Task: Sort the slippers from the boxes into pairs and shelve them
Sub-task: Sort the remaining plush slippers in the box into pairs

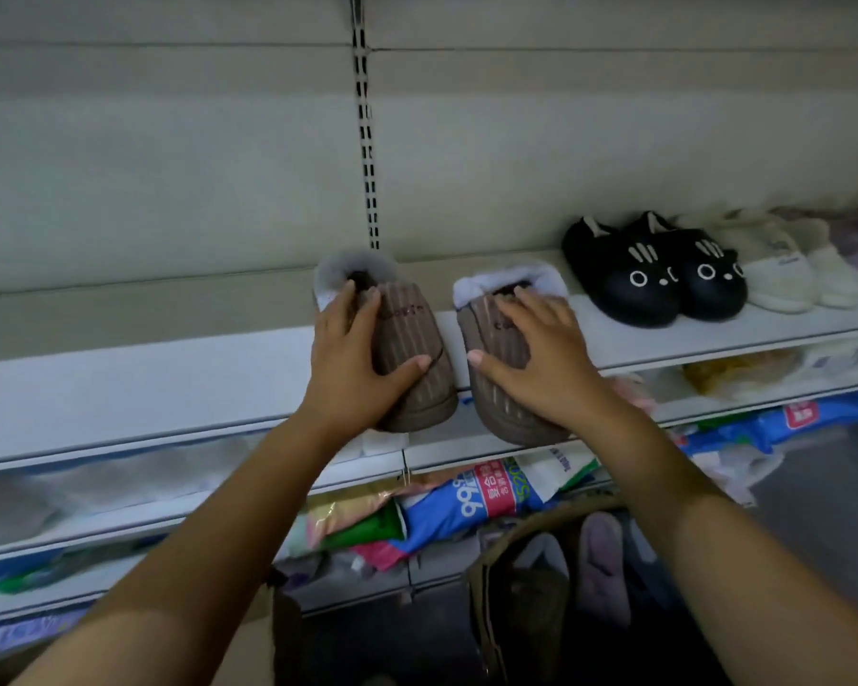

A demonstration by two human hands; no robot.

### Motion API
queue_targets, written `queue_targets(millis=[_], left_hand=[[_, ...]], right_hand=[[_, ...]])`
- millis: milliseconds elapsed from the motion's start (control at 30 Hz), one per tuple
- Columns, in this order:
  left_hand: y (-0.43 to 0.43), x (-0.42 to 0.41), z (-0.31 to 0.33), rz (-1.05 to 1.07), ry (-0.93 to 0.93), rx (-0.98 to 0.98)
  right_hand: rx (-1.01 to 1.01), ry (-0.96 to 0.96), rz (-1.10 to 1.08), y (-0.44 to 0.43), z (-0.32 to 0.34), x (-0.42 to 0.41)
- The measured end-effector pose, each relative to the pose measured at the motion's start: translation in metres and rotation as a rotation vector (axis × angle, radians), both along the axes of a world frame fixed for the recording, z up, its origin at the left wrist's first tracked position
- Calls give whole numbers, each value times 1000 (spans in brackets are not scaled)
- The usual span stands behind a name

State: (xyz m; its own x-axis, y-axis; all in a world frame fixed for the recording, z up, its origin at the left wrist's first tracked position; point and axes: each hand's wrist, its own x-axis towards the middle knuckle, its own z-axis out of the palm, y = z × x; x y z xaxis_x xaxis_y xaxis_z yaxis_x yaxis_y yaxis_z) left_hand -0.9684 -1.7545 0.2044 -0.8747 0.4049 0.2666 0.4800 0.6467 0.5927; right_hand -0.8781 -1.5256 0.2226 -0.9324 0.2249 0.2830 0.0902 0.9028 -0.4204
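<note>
Two brown ribbed slippers with pale fleece lining lie side by side on the white shelf [144, 378], toes hanging over its front edge. My left hand [352, 354] grips the left brown slipper [412, 339], fingers over its top and thumb curled round its side. My right hand [546, 354] lies on top of the right brown slipper [486, 339] with fingers spread and fairly straight. A cardboard box [506, 586] below holds more slippers, among them a purple-grey slipper [603, 561].
On the same shelf to the right stand a black cat-face pair [660, 269] and a cream fleece pair [783, 269]. The lower shelves hold packaged goods in blue, pink and green wrappers [466, 507]. A slotted upright [367, 141] runs up the back wall.
</note>
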Motion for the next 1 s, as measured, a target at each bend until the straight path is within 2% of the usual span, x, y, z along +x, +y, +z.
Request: queue_targets(millis=[100, 267, 533, 767, 933, 1000], left_hand=[[-15, 30, -22, -59, -51, 12], [-23, 29, -36, -174, -24, 10], [16, -12, -24, -298, -68, -64], [52, -37, -24, -303, -55, -115], [56, -42, -36, -256, -98, 74], [57, -43, -38, -253, -83, 84]], right_hand=[[-30, -57, -103, -11, -22, 37], [-104, 53, -157, -18, -47, 65], [-194, -1, -198, 15, -37, 26], [-183, -81, -210, 51, -32, -2], [-175, -94, -244, 61, -32, -13], [-160, -93, -270, 60, -36, -13]])
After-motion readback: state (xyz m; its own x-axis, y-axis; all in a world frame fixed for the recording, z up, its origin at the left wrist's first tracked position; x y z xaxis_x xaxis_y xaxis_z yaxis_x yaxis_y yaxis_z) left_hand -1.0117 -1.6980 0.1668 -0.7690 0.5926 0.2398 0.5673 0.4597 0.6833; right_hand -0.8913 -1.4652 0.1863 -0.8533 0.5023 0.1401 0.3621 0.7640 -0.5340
